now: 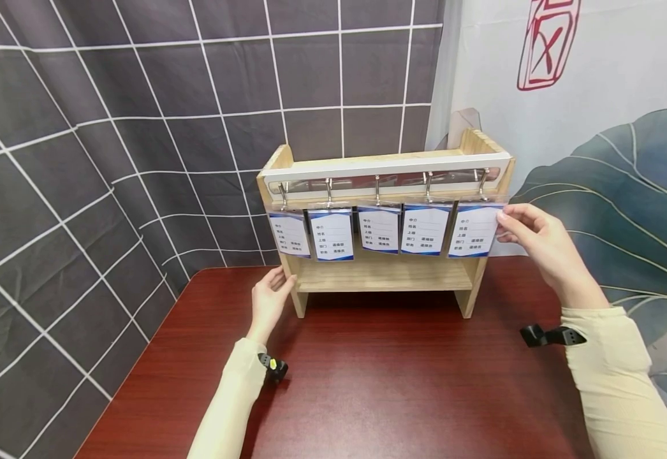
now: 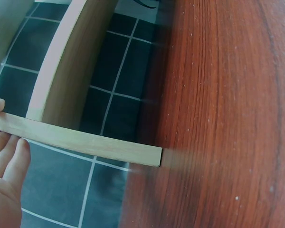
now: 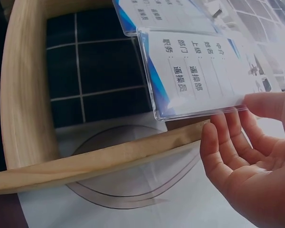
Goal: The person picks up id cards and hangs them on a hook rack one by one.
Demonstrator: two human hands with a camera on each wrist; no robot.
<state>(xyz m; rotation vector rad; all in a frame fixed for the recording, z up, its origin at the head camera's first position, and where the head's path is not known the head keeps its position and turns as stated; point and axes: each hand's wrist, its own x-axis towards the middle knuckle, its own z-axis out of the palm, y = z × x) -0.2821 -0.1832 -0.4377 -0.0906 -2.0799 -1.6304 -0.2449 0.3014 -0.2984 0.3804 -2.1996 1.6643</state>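
Clear plastic sleeves the rightmost badge card (image 1: 474, 229), which hangs from the last of 5 metal clips under the white rail (image 1: 385, 167) of a small wooden shelf unit (image 1: 385, 275). Its face is white with blue bands at top and bottom and rows of printed characters. The right hand (image 1: 537, 245) pinches the card's right edge, thumb on the front and fingers curled behind, as the right wrist view shows with the fingertips (image 3: 213, 137) lying just under the sleeve's lower edge. 4 more badge cards (image 1: 356, 231) of the same kind hang in a row to its left, each on its own clip, close together. The left hand (image 1: 270, 294) rests against the left upright of the shelf unit near its foot, fingers fairly straight and lying along the wood, thumb at the front edge; it grips nothing. The shelf unit stands on a dark red wood-grain worktop (image 1: 391, 382), at its far edge. Behind it on the left hangs a grey cloth with a white grid (image 1: 109, 127), and on the right a pale cloth printed with large teal leaves (image 1: 626, 178).
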